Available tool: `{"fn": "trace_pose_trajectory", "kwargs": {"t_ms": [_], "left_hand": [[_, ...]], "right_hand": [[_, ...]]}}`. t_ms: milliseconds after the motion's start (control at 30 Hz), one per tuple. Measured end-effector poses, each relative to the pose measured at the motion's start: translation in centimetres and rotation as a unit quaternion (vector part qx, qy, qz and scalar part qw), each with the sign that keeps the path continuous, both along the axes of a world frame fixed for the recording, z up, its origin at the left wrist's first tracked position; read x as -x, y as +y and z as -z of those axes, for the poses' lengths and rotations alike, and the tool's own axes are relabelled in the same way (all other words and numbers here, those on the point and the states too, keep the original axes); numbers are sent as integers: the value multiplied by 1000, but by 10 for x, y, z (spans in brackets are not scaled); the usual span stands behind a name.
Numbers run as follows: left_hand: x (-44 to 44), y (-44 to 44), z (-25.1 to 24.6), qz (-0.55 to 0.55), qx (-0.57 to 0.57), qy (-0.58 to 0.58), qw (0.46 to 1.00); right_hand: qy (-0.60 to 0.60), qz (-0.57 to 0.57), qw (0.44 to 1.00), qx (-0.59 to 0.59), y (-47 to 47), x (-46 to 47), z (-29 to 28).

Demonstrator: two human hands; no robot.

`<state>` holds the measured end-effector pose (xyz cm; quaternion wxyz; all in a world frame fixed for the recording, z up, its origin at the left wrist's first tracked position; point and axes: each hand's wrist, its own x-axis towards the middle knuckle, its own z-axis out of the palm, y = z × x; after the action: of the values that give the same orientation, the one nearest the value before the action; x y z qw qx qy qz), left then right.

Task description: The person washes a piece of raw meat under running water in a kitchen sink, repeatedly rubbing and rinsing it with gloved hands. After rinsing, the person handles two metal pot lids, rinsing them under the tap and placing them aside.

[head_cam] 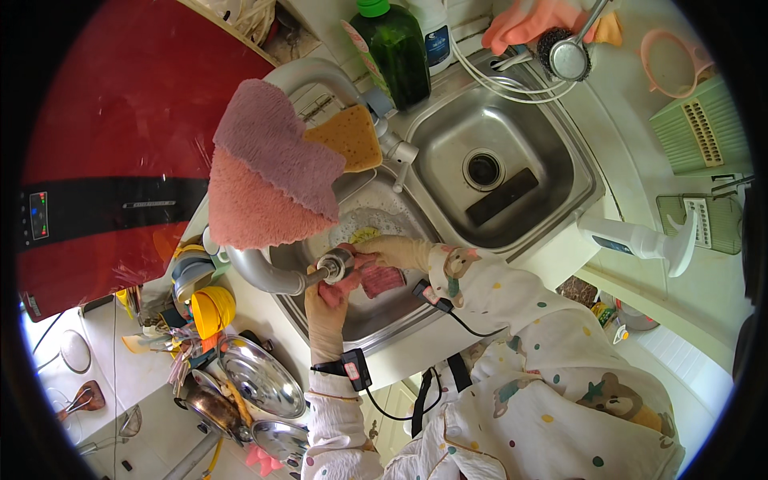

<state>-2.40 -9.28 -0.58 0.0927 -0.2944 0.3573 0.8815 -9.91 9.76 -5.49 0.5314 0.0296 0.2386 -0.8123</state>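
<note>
Over the left sink basin (366,327), both hands are at the metal spout head (336,265) of the faucet. My left hand (327,315) holds a pink cloth (331,294) against the underside of the spout head, fingers around it. From the right, my right hand (390,252) grips the same cloth beside the spout head, its fingertips partly hidden. A darker pink, ribbed piece of cloth (384,281) hangs below my right hand; whether it is one piece with the other cannot be told. Suds and a yellow-green item (364,234) lie in the basin beyond.
Pink and mauve towels (270,168) drape over the grey faucet pipe (264,270), beside a yellow sponge (354,141). The right basin (504,132) holds a dark block (502,196). Around stand a green bottle (393,57), a white spray bottle (636,240) and pot lids (261,375).
</note>
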Motion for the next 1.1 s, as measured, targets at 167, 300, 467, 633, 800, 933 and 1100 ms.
{"fn": "trace_pose_trajectory", "kwargs": {"t_ms": [167, 300, 467, 633, 800, 933, 1100], "left_hand": [[11, -4, 3, 28, 19, 78, 996], [13, -11, 0, 49, 90, 56, 993], [12, -13, 5, 4, 76, 59, 995], [15, 2, 9, -3, -4, -10, 1000], [21, 19, 12, 59, 2, 8, 998], [15, 29, 27, 226, 416, 170, 864], [24, 31, 47, 49, -15, 109, 993]], "right_hand": [[113, 95, 982, -120, 14, 5, -3], [162, 143, 957, -195, 20, 13, -1], [120, 145, 966, -178, 15, 13, 3], [57, 150, 977, -139, 14, 9, 7], [-80, 182, 964, -176, 17, 10, 11], [-155, 124, 978, -67, 14, 12, 11], [12, 253, 967, 1, -14, -6, -4]]}}
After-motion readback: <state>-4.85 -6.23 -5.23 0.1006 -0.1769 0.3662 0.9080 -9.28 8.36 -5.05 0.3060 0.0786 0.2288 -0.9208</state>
